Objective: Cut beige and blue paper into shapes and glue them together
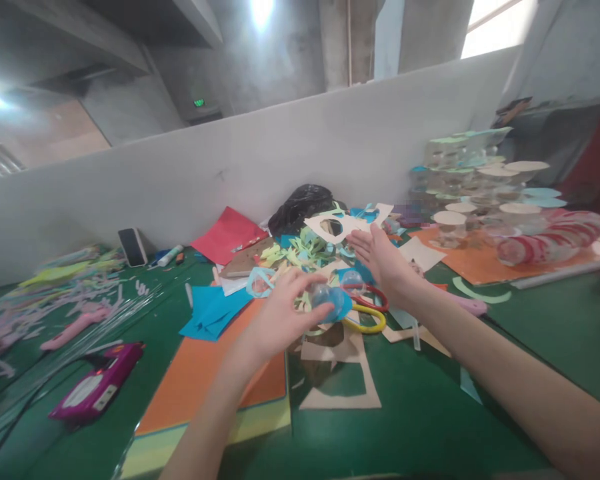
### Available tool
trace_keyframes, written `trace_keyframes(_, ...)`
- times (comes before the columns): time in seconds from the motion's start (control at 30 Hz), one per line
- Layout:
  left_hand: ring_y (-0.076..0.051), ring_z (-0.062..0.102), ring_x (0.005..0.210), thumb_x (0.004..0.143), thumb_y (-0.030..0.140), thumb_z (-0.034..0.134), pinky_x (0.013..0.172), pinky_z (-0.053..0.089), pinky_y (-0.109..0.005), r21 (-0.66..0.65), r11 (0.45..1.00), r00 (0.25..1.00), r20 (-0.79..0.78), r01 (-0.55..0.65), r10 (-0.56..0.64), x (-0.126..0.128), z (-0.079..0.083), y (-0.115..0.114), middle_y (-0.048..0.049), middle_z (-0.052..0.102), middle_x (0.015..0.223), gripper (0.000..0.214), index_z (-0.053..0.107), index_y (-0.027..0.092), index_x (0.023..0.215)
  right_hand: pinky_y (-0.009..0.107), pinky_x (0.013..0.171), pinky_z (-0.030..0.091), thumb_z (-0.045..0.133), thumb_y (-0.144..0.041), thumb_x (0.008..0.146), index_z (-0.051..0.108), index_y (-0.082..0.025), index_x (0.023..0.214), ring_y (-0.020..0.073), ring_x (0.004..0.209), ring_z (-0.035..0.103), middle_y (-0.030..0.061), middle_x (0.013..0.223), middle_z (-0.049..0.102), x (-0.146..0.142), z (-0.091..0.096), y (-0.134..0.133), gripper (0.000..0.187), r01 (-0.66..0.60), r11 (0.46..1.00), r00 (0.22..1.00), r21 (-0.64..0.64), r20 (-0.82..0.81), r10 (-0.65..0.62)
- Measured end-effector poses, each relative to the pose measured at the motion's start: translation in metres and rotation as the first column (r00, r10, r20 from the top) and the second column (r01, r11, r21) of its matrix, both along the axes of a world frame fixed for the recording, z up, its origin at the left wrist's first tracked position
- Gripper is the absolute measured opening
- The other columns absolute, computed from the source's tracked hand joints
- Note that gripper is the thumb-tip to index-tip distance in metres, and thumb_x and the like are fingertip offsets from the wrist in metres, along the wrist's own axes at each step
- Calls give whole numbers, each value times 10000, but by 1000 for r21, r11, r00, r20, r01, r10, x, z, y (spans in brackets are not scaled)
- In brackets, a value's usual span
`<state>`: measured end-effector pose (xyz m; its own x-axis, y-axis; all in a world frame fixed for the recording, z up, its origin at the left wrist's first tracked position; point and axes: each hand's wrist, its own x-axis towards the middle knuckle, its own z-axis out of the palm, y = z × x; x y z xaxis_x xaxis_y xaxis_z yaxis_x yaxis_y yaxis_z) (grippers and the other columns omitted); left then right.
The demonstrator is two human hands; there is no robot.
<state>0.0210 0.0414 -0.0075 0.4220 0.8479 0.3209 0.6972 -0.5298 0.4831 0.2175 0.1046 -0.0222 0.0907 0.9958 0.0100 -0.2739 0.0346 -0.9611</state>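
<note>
Blue plastic capsule (327,301) held in my left hand (283,313), fingers (307,283) curled round it, above paper scraps (305,250) on the green table (555,333). Right hand (383,257) open, empty. Risk: a slack grip could drop the capsule among the scraps, hiding it.

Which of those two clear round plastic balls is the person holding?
The bluish ball in the left hand, gripped by the fingers. The paler ball lies loose just beyond it, beside a red loop.
</note>
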Motion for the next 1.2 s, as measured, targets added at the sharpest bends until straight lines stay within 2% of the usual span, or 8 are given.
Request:
trace_keyframes(0.13,-198,580,1002,857,350,629,797,495,-285,-230,968,989,-89,96,-119,4,9,-40,-20,564,1144,298,600,335,1154,334,1171,291,218,-472,1010,521,-138,1331,176,1350,460,133,1447,514,4,1,1,554,34,998,999,55,-8,-33)
trace_keyframes(0.27,-195,554,1051,857,306,629,841,463,-289,-403,915,983,-152,34,-104,7,2,-65,4,548,1188,281,553,317,1127,312,1153,312,230,-421,1010,546,-94,1295,180,1314,502,152,1405,553,3,1,4,536,50,999,999,8,-8,-50)
trace_keyframes(0.53,-209,511,1108,876,273,612,870,441,-311,-429,903,975,-189,29,-121,8,-14,-62,5,555,1143,172,537,278,1030,322,1139,323,258,-433,1003,623,-151,1157,186,1277,534,116,1354,603,1,2,-6,486,41,998,996,54,76,-45)
trace_keyframes(0.7,-212,503,1178,873,291,619,928,456,-326,-441,897,963,-226,32,-146,-3,-11,-66,7,546,1241,336,538,353,1193,385,1106,350,324,-403,962,632,-164,1134,228,1259,531,108,1328,612,2,3,-8,427,56,996,968,72,242,-72)
trace_keyframes(0.87,-196,471,1292,908,346,565,964,477,-294,-465,885,980,-171,13,-104,-25,-13,-76,21,439,1431,525,395,468,1389,476,956,448,433,-371,903,624,-214,1112,292,1144,550,103,1185,628,-1,8,-19,323,25,973,759,230,629,-168)
trace_keyframes(1.0,-207,524,1245,915,386,549,926,510,-294,-395,919,988,-147,-19,-43,-36,-18,-80,-10,503,1379,469,450,414,1373,506,978,429,480,-325,909,615,-241,1090,314,1221,460,93,1187,605,-7,4,-52,241,-128,896,569,426,772,-285)
trace_keyframes(1.1,-193,544,1195,939,351,512,909,517,-294,-378,926,990,-139,-17,-38,-38,-23,-78,-14,564,1289,381,495,381,1318,470,931,468,514,-298,929,620,-255,1096,285,1120,513,77,1176,624,-9,-8,-85,203,-372,835,422,405,875,-237)
trace_keyframes(1.2,-177,510,1206,983,272,408,956,487,-312,-353,936,987,-145,11,-66,-37,-29,-74,-4,581,1257,303,521,355,1252,481,913,473,600,-319,904,631,-263,1103,296,1087,531,66,1139,646,-9,-24,-111,208,-475,806,306,352,926,-223)
